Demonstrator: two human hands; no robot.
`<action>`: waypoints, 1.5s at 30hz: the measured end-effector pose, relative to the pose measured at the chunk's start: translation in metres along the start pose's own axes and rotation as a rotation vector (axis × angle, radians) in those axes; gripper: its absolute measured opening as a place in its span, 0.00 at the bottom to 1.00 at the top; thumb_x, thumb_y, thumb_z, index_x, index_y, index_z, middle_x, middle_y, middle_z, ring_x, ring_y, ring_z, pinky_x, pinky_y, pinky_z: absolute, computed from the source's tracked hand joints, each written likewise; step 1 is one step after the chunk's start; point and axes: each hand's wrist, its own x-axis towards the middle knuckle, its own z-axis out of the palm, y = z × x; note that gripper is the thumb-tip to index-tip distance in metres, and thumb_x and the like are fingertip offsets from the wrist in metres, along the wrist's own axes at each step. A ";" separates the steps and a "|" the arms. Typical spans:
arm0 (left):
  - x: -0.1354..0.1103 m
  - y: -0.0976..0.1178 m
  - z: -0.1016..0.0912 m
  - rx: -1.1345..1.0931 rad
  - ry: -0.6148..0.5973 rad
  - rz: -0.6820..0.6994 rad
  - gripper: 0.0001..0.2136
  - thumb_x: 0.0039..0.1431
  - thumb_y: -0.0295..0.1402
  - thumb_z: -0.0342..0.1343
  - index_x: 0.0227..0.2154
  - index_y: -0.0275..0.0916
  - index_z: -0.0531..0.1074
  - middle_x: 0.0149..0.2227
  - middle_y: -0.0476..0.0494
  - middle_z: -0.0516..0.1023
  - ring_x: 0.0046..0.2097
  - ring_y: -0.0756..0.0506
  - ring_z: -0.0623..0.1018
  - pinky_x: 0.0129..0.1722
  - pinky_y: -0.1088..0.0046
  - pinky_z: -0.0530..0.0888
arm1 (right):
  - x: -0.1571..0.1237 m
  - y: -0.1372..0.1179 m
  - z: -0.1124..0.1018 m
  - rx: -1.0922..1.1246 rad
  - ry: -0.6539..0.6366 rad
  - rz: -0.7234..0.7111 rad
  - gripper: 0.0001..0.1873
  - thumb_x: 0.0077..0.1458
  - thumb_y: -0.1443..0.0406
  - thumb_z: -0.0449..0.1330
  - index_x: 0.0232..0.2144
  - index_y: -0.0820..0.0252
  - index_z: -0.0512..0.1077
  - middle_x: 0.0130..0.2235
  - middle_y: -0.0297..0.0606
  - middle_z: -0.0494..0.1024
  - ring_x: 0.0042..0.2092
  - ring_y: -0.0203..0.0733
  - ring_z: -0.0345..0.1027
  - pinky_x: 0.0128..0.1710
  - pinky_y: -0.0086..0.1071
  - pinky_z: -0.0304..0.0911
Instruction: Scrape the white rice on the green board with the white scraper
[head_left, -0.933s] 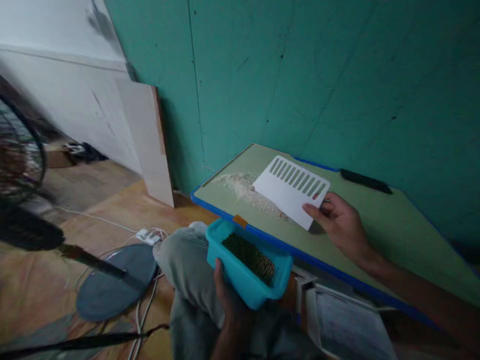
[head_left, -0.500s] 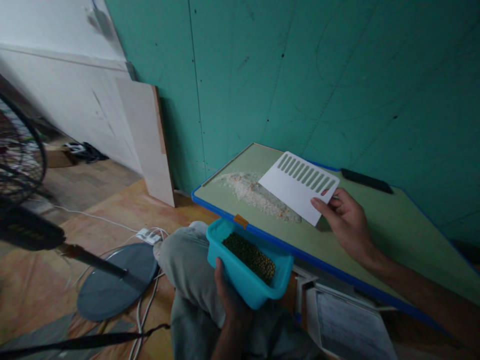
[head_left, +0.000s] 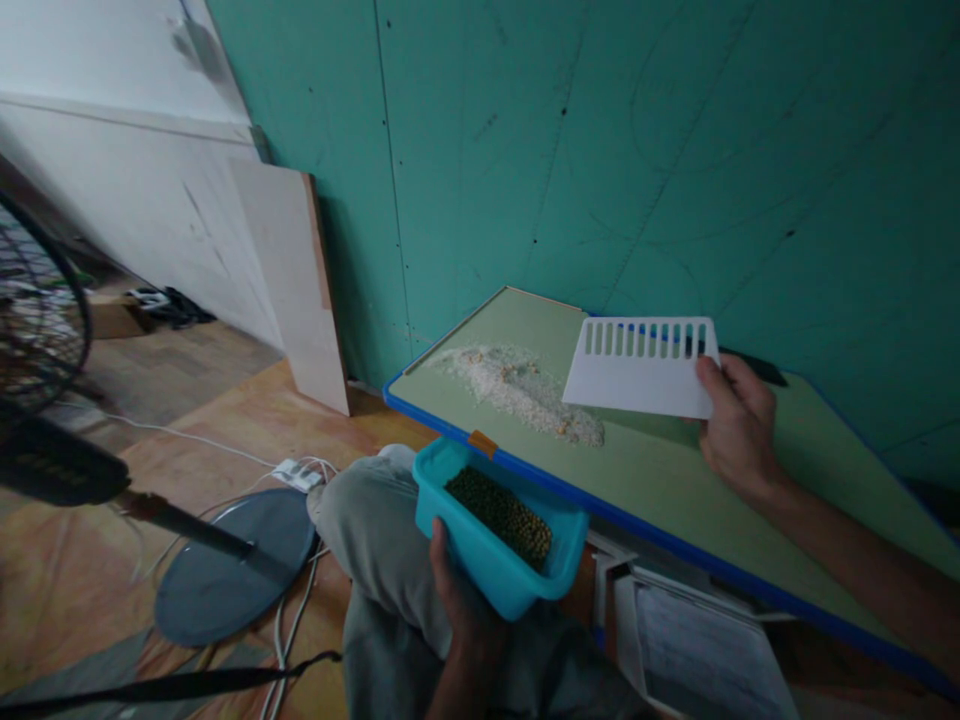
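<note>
My left hand [head_left: 466,595] grips a turquoise plastic tub [head_left: 480,555] from below and the side, its thumb on the near wall. Dark green and tan beans [head_left: 501,515] lie in the tub, which sits just under the table's near edge. In my right hand [head_left: 739,420] is a white slotted plastic scraper [head_left: 637,385], pinched at its right end and raised above the table. A spread heap of pale grains [head_left: 517,390], with some orange bits, lies on the green tabletop [head_left: 675,470] left of the scraper.
Blue edging with an orange tape patch [head_left: 483,442] borders the table. A dark strip [head_left: 754,368] lies at its back edge, by the green wall [head_left: 480,150]. At left stands a fan on a round base [head_left: 217,570], with white cables and a power strip [head_left: 297,474] nearby.
My right hand has moved right with the scraper, lifting it away from the grain heap and turning it more level. My left hand and the tub stay put.
</note>
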 end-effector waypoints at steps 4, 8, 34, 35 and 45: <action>0.000 0.000 0.001 -0.003 0.010 -0.015 0.25 0.61 0.47 0.55 0.58 0.43 0.71 0.46 0.41 0.83 0.46 0.38 0.82 0.55 0.58 0.73 | -0.001 -0.008 0.000 0.076 -0.030 -0.021 0.13 0.51 0.56 0.65 0.33 0.61 0.75 0.23 0.29 0.66 0.20 0.33 0.56 0.11 0.25 0.48; -0.002 0.000 0.000 0.001 0.006 -0.013 0.26 0.60 0.48 0.55 0.59 0.45 0.70 0.47 0.41 0.83 0.47 0.38 0.81 0.54 0.57 0.73 | -0.003 -0.017 -0.001 0.080 -0.028 0.007 0.14 0.50 0.57 0.66 0.35 0.61 0.77 0.23 0.29 0.68 0.18 0.32 0.55 0.08 0.25 0.47; -0.001 0.000 0.000 0.010 0.027 0.004 0.27 0.60 0.47 0.56 0.60 0.45 0.69 0.48 0.41 0.82 0.50 0.37 0.80 0.55 0.58 0.72 | -0.010 -0.023 0.002 0.114 -0.030 0.124 0.13 0.47 0.57 0.67 0.32 0.60 0.76 0.22 0.32 0.68 0.17 0.32 0.56 0.09 0.25 0.42; -0.001 0.000 0.000 0.008 0.027 0.006 0.26 0.60 0.47 0.56 0.60 0.45 0.69 0.48 0.42 0.83 0.49 0.38 0.80 0.55 0.58 0.72 | -0.010 -0.023 0.002 0.117 -0.039 0.129 0.13 0.47 0.57 0.67 0.32 0.60 0.76 0.22 0.32 0.68 0.17 0.32 0.56 0.09 0.25 0.43; -0.001 0.000 0.001 0.016 0.004 0.004 0.28 0.60 0.47 0.56 0.62 0.45 0.67 0.49 0.41 0.82 0.49 0.37 0.80 0.56 0.58 0.72 | -0.018 -0.036 0.006 0.201 -0.054 0.174 0.13 0.45 0.58 0.69 0.30 0.59 0.75 0.23 0.31 0.67 0.17 0.32 0.56 0.07 0.25 0.44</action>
